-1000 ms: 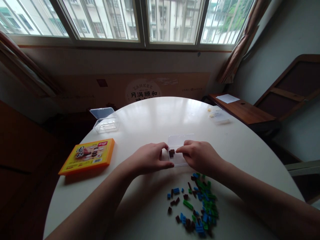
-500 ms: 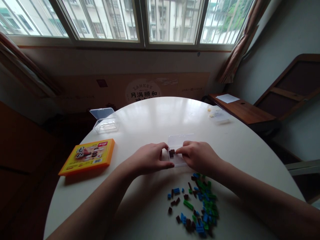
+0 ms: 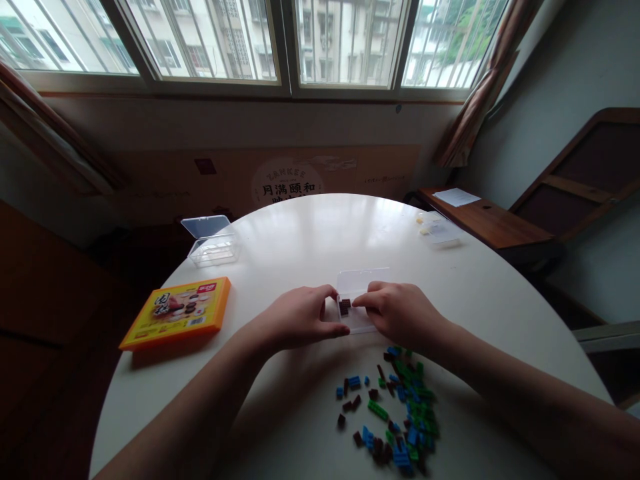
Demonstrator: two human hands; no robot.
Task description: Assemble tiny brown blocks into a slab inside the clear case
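A small clear plastic box (image 3: 361,281) with its lid up stands in the middle of the round white table (image 3: 320,233). A few dark brown bricks (image 3: 344,307) lie inside it. My left hand (image 3: 300,319) grips the box's left side, thumb and fingers curled round its edge. My right hand (image 3: 400,315) rests on the box's right side, fingers pinched together at the brown bricks; whether they hold one is hidden. A loose pile of blue, green and brown bricks (image 3: 400,413) lies just in front of my right wrist.
An orange flat box (image 3: 177,313) lies at the table's left edge. Behind it stands an open clear box (image 3: 213,243). Another small clear box (image 3: 440,230) sits at the far right. A wooden side table (image 3: 490,223) with a paper stands beyond.
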